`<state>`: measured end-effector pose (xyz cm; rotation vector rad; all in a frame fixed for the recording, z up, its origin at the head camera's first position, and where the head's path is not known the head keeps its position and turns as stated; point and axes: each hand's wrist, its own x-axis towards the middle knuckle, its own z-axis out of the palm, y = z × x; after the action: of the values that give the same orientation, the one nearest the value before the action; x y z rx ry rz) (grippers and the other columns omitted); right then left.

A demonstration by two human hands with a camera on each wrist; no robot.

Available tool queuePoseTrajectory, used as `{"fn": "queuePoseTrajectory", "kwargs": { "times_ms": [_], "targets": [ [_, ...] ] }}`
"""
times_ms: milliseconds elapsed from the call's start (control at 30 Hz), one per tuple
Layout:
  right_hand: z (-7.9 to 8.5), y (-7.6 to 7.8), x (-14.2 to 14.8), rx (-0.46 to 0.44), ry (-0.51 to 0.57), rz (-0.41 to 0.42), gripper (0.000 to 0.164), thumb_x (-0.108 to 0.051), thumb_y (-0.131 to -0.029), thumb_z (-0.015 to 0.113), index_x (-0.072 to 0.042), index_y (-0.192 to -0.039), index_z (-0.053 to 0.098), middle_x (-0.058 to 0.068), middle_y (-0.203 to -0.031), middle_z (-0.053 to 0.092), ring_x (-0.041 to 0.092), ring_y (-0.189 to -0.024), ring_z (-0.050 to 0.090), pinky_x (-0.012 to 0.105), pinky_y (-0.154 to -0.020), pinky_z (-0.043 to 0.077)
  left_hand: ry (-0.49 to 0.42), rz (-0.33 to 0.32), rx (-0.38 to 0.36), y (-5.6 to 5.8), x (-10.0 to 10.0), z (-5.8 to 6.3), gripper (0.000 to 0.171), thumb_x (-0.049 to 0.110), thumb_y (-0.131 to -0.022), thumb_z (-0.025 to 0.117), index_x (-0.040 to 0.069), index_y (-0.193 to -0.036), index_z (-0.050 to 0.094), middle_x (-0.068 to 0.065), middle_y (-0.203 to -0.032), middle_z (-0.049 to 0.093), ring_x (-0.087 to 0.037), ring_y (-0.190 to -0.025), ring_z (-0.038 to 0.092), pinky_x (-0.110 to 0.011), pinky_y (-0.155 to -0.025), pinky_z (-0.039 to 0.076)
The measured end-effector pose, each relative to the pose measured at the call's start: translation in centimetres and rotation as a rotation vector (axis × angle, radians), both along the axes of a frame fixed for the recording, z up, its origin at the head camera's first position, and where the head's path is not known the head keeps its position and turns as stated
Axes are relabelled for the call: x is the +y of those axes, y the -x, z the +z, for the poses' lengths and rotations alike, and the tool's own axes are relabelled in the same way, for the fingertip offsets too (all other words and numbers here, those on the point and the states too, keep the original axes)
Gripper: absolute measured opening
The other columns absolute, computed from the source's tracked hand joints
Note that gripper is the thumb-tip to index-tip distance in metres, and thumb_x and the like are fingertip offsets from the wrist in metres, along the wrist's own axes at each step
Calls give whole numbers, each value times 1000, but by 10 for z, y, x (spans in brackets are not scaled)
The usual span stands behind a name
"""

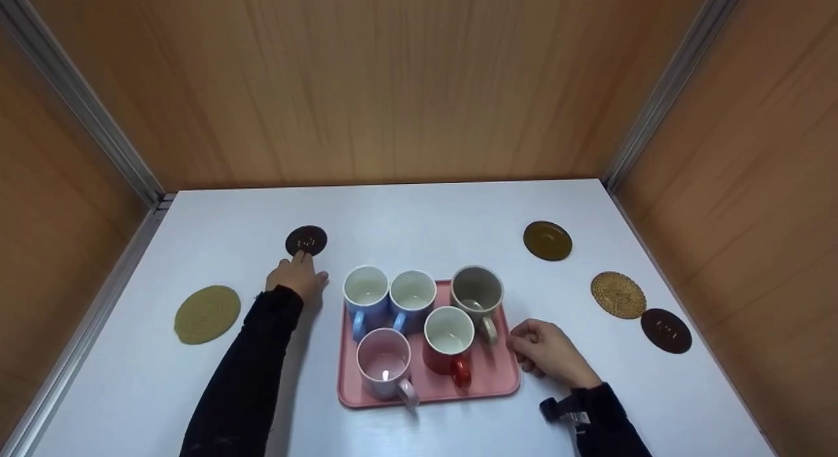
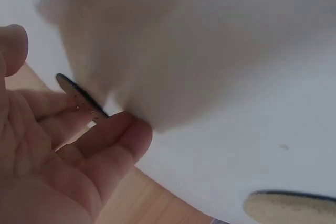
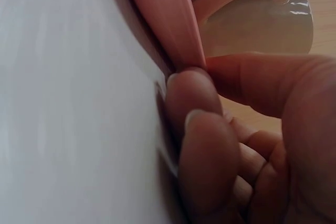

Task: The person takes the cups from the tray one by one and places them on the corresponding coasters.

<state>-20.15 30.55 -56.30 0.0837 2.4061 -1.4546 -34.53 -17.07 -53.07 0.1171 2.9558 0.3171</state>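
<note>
A pink tray [image 1: 432, 395] carries several mugs: two light-blue ones [image 1: 368, 305] at the back left, a grey mug [image 1: 476, 293] at the back right, a red mug [image 1: 448, 339] with a white inside and a pink mug [image 1: 385, 365] in front. My right hand [image 1: 551, 353] pinches the tray's right edge; in the right wrist view thumb and fingertips meet at the pink rim [image 3: 168, 19]. Left of the tray, my left hand [image 1: 296, 277] reaches forward, its extended fingertips at the near edge of a dark round coaster [image 1: 306, 237]. The thumb stays apart from the coaster.
A green woven coaster [image 1: 207, 314] lies at the left. On the right are a brown round coaster [image 1: 548, 240], a golden woven coaster [image 1: 619, 294] and a dark coaster [image 1: 666, 330]. Wooden panels [image 1: 393, 84] enclose the white table [image 1: 419, 228] at the back and sides.
</note>
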Motion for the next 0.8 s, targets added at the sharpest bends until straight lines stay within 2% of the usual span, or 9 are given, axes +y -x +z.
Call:
{"fn": "queuePoseTrajectory", "kwargs": {
  "times_ms": [100, 233, 367, 467, 567, 667, 733, 800],
  "targets": [
    [0, 0, -1, -3, 3, 10, 30, -32, -103, 71, -4, -114, 69, 3, -75, 68, 14, -64, 63, 26, -54, 52, 48, -30, 13, 2, -3, -4, 64, 32, -111, 48, -14, -156, 40, -34, -166, 37, -60, -136, 50, -69, -111, 48],
    [0, 0, 0, -7, -5, 5, 28, -31, -103, 70, -5, -112, 69, 2, -74, 68, 14, -64, 63, 26, -54, 52, 70, -65, 15, 6, -3, -5, 61, 28, -112, 45, -13, -157, 38, -33, -166, 37, -62, -130, 52, -71, -106, 50],
    [-2, 1, 0, -2, -14, 2, 28, -32, -103, 70, -5, -112, 69, 2, -75, 68, 13, -63, 63, 26, -54, 52, -1, -46, -37, 8, -2, 2, 67, 31, -113, 44, -11, -163, 28, -32, -171, 26, -64, -139, 45, -71, -114, 44],
    [-2, 2, 1, 2, -5, 3, 29, -32, -103, 70, -5, -112, 69, 2, -75, 68, 13, -63, 63, 25, -54, 52, -65, -50, -26, 1, -9, 9, 71, 34, -113, 46, -13, -163, 26, -35, -171, 24, -64, -143, 43, -69, -117, 43],
    [-3, 0, 2, -6, 13, -4, 28, -30, -103, 70, -3, -114, 68, 2, -74, 67, 13, -63, 62, 25, -53, 50, -65, -92, 58, -19, -25, 19, 67, 34, -112, 50, -14, -157, 37, -38, -163, 38, -64, -136, 50, -69, -112, 48],
    [-2, -1, 2, 2, 18, -9, 29, -28, -103, 69, -2, -115, 68, 2, -74, 66, 14, -62, 62, 26, -52, 50, -5, -115, 154, -49, -50, 26, 60, 29, -110, 55, -18, -147, 48, -42, -149, 52, -64, -129, 56, -69, -108, 51],
    [-2, -1, 2, 11, 13, -6, 29, -28, -103, 69, -2, -115, 68, 3, -74, 66, 14, -63, 62, 26, -52, 51, 30, -94, 166, -72, -69, 29, 58, 26, -109, 59, -21, -141, 51, -44, -134, 61, -61, -119, 63, -67, -103, 54],
    [-1, -1, 2, 16, 10, 3, 30, -28, -103, 69, -1, -115, 68, 3, -74, 66, 14, -62, 62, 27, -52, 51, 56, -45, 129, -94, -88, 28, 59, 25, -108, 62, -24, -137, 51, -47, -130, 60, -62, -114, 64, -69, -100, 54]
  ]
}}
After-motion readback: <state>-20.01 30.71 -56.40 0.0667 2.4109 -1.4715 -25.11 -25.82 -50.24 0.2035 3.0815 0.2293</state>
